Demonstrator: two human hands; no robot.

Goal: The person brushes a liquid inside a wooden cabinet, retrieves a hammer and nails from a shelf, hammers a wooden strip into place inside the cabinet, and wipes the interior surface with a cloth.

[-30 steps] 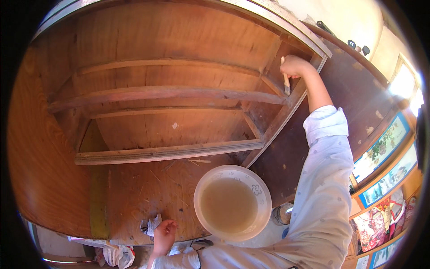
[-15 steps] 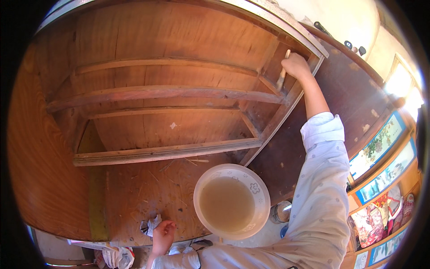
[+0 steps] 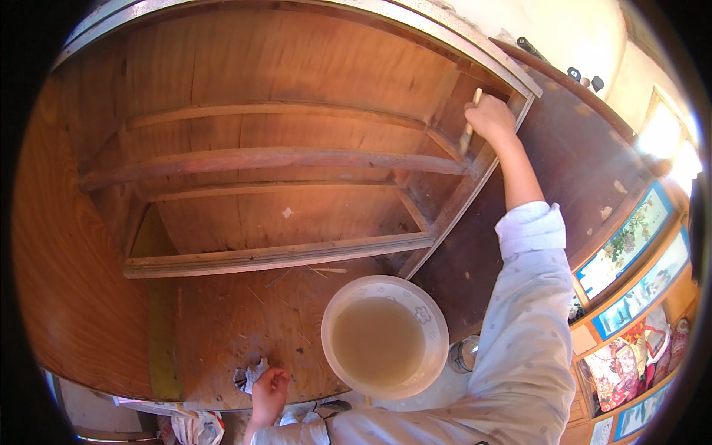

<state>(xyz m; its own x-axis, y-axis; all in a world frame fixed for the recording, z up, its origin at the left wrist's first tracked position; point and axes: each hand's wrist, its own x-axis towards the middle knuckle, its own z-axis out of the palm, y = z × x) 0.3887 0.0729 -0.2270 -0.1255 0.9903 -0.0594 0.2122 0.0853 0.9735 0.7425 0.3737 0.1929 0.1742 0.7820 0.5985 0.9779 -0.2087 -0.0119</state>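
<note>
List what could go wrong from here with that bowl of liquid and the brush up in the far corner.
1. The pale bowl of cloudy liquid sits on the wooden panel right beside the outstretched right sleeve; pulling that arm back carelessly might knock or slop it.
2. The right hand holds the brush at full stretch in the frame's corner, so control may be poor.
3. The left hand, by a crumpled rag, props the body; a slip could tip things.

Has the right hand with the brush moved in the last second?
Barely: the right hand with the brush stays at the top right corner of the wooden frame, shifting only slightly along it.
</note>
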